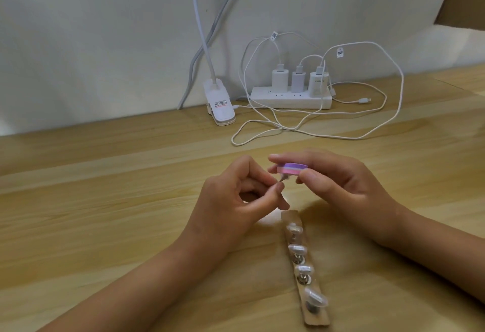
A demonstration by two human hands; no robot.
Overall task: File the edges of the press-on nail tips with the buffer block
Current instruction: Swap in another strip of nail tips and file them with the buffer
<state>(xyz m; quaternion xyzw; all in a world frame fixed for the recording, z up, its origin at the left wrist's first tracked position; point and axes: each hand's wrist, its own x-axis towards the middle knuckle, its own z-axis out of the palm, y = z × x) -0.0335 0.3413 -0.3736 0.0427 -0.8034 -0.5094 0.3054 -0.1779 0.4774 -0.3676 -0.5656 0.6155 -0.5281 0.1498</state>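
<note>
My left hand point(231, 200) pinches a small pale nail tip point(363, 177) between thumb and forefinger, held above the table. My right hand point(338, 187) grips a pink and purple buffer block point(370, 168) between thumb and fingers. The block's underside touches the top of the nail tip. A narrow wooden strip point(311, 289) lies on the table in front of me, carrying several whitish press-on nail tips point(298, 249) on small metal stands.
The wooden table point(105, 200) runs back to a white wall. A white power strip point(288, 100) with three chargers sits at the back, its white cables point(288, 129) looping over the table. A white clip lamp base point(219, 105) stands to its left.
</note>
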